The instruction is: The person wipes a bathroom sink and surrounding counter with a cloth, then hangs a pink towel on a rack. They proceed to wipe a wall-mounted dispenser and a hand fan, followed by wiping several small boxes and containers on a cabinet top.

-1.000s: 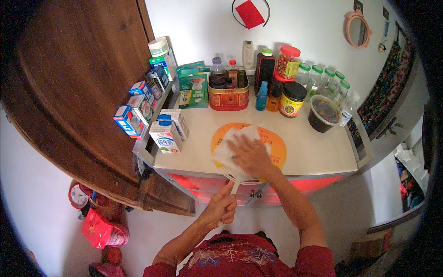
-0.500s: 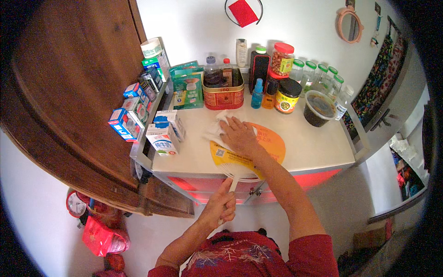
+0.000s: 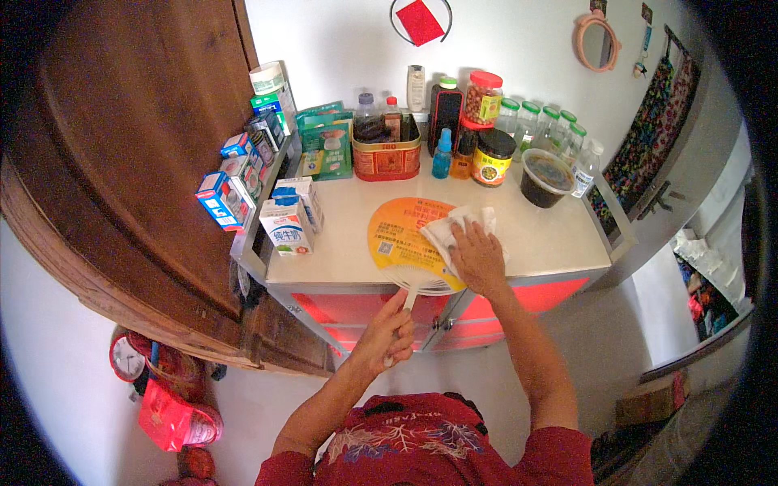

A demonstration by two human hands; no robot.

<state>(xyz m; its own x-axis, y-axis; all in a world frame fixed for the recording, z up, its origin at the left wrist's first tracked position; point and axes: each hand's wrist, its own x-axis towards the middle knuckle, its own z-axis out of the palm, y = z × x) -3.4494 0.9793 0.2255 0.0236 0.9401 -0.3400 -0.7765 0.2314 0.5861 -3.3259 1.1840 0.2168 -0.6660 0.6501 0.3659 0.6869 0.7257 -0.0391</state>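
— From the head view: any writing?
— Plenty, mostly too small to make out. Lines of dark characters across the round orange-and-yellow hand fan [image 3: 401, 231], larger reddish ones above, and a square black code near the left edge.
— And on the labels around?
— Blue and red print on the two white cartons [image 3: 288, 231], at the left of the bench [image 3: 344, 243]. Yellow on the labels of the black-lidded jar [image 3: 491, 162] and, just behind and higher, the red-lidded jar [image 3: 485, 101]. Small printing on the gold rim of the red tin [image 3: 387, 164]. Pictures and pale text on the green packets [image 3: 331, 150] beside the tin. Pale lettering, too, above a branch-like print on the red shirt [image 3: 405, 454].
— Back to the fan: lying where, looking how?
— Blade over the front middle of the bench, handle [image 3: 412, 298] reaching past the front edge. Orange at the top, yellow lower down, then bare white ribs spreading from the handle. Partly covered at the right by a crumpled white cloth [image 3: 442, 233], draped past the rim.
— Fingers?
— On the left hand [image 3: 386, 335], curled narrow around the handle. On the right hand [image 3: 480, 257], stretched out, slightly parted, laid flat on the cloth.
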